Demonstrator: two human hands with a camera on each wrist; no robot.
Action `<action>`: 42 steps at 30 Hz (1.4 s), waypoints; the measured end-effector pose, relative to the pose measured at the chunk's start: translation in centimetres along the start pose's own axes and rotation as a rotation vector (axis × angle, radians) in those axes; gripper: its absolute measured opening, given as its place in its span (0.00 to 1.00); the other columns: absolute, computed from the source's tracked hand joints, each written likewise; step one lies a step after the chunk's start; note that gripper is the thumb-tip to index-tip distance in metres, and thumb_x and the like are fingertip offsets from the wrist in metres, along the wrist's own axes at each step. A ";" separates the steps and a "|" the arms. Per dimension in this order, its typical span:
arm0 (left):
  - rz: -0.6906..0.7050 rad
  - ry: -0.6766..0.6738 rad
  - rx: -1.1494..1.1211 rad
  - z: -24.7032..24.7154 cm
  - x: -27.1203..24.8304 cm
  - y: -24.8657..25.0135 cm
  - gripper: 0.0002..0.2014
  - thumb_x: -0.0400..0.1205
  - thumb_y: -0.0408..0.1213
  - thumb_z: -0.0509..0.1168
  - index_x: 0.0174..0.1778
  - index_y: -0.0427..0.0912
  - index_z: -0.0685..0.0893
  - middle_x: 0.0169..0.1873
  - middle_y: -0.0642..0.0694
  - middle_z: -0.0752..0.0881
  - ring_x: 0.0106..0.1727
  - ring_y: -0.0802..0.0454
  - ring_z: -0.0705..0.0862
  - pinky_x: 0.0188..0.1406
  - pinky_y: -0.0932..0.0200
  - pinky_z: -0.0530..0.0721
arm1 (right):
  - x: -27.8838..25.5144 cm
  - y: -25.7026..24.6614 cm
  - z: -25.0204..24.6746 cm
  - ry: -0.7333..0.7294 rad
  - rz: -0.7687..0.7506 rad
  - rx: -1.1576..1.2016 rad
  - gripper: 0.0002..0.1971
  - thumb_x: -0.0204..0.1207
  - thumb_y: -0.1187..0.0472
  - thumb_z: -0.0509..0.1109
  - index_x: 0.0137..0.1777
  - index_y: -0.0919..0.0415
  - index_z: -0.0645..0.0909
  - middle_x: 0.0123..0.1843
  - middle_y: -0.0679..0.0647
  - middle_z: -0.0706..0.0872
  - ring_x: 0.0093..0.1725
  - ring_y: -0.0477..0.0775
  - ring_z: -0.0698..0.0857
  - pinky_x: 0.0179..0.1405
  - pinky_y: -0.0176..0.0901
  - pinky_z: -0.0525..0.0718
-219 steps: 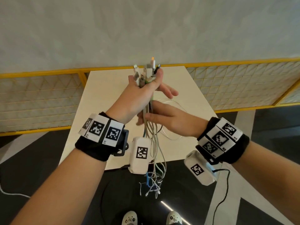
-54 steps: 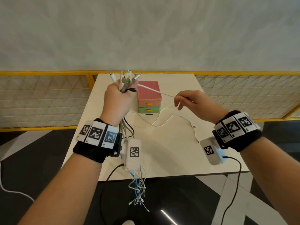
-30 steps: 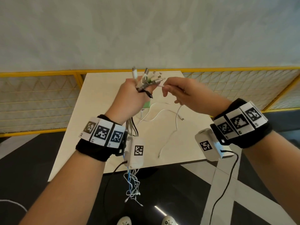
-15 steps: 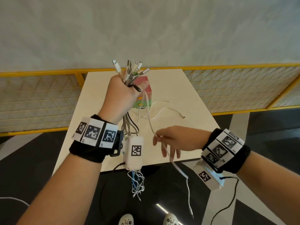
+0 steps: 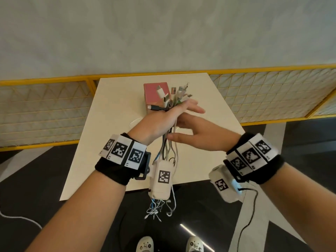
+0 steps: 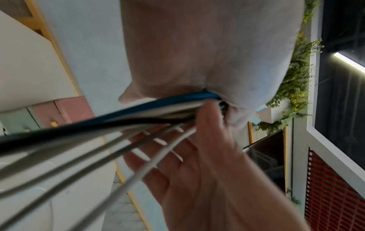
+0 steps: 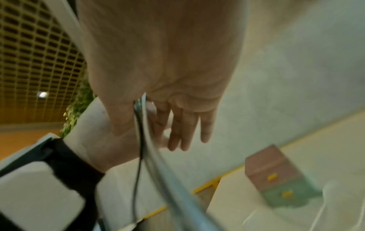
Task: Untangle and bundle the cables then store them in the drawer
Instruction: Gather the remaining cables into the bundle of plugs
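The left hand point(image 5: 160, 122) clamps the cables point(image 5: 170, 148) below their plugs (ends level for bundling). The right hand point(image 5: 197, 137), fingers straight, holds nothing and meets the strands at its nine o'clock.

The head view looks steeply down from above both forearms onto the table point(image 5: 112, 124), whose far edge meets the wall. The left wrist view, rolled sideways, sits very close behind the left hand point(image 6: 207, 51), looking along the cables point(image 6: 102, 129). The right wrist view sits equally close behind the right hand point(image 7: 158, 62). All three share the drawer box point(image 5: 154, 93) point(image 6: 65, 109) point(image 7: 276, 176) near the table's far edge.
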State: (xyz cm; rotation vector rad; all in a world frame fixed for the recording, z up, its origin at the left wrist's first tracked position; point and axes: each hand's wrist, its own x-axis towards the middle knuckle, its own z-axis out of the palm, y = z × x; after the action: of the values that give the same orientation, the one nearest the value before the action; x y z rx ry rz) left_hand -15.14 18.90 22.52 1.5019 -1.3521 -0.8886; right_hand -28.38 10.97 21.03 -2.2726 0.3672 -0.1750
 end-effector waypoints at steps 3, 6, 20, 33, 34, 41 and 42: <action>0.043 0.019 0.048 0.6 0.9 0.0 0.19 0.89 0.51 0.54 0.47 0.59 0.91 0.61 0.64 0.85 0.66 0.66 0.79 0.69 0.59 0.74 | 0.8 0.1 1.7 0.047 -0.037 0.354 0.08 0.83 0.69 0.59 0.60 0.66 0.71 0.48 0.63 0.82 0.45 0.53 0.84 0.53 0.47 0.86; 0.069 0.172 -0.107 0.9 1.6 -0.1 0.13 0.84 0.53 0.64 0.44 0.52 0.91 0.45 0.54 0.90 0.54 0.54 0.88 0.59 0.54 0.83 | 0.9 0.5 2.9 0.129 0.002 0.586 0.06 0.84 0.64 0.54 0.44 0.61 0.66 0.30 0.55 0.68 0.25 0.45 0.68 0.25 0.45 0.76; 0.143 0.060 -0.357 3.3 6.1 1.1 0.29 0.69 0.34 0.80 0.67 0.44 0.80 0.34 0.44 0.81 0.40 0.46 0.82 0.51 0.52 0.83 | 1.5 3.1 -0.8 0.334 0.153 0.725 0.19 0.83 0.70 0.53 0.29 0.56 0.63 0.19 0.46 0.62 0.17 0.44 0.58 0.17 0.33 0.56; 0.226 0.207 -0.140 3.1 9.0 2.2 0.22 0.83 0.49 0.60 0.74 0.51 0.73 0.63 0.48 0.84 0.64 0.59 0.84 0.61 0.62 0.83 | 1.8 5.4 -3.6 0.265 0.234 0.900 0.27 0.84 0.56 0.60 0.21 0.50 0.59 0.21 0.45 0.57 0.20 0.46 0.53 0.19 0.35 0.50; 0.227 0.208 -0.070 3.0 9.1 2.4 0.19 0.87 0.49 0.54 0.72 0.50 0.76 0.64 0.51 0.85 0.66 0.62 0.82 0.63 0.62 0.81 | 1.9 5.4 -3.7 0.276 0.243 0.880 0.28 0.84 0.56 0.60 0.20 0.49 0.60 0.21 0.46 0.57 0.20 0.46 0.53 0.19 0.34 0.52; 0.354 0.335 0.562 2.5 11.1 1.3 0.22 0.85 0.59 0.53 0.53 0.49 0.87 0.51 0.54 0.80 0.59 0.53 0.78 0.68 0.43 0.72 | 2.6 4.8 -3.6 0.289 0.291 0.717 0.24 0.82 0.61 0.62 0.24 0.55 0.60 0.19 0.47 0.60 0.19 0.48 0.55 0.19 0.35 0.56; 0.426 0.441 0.649 2.2 11.1 1.2 0.21 0.83 0.60 0.56 0.43 0.47 0.86 0.43 0.55 0.78 0.52 0.50 0.77 0.60 0.46 0.73 | 2.7 4.7 -3.6 0.289 0.308 0.707 0.24 0.82 0.60 0.63 0.24 0.55 0.60 0.19 0.48 0.60 0.19 0.48 0.56 0.19 0.35 0.56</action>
State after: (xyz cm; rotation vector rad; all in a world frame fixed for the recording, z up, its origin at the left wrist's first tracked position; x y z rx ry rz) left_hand -15.99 7.62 23.50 1.6473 -1.6029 0.1757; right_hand -27.69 4.60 19.90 -1.4751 0.6786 -0.4045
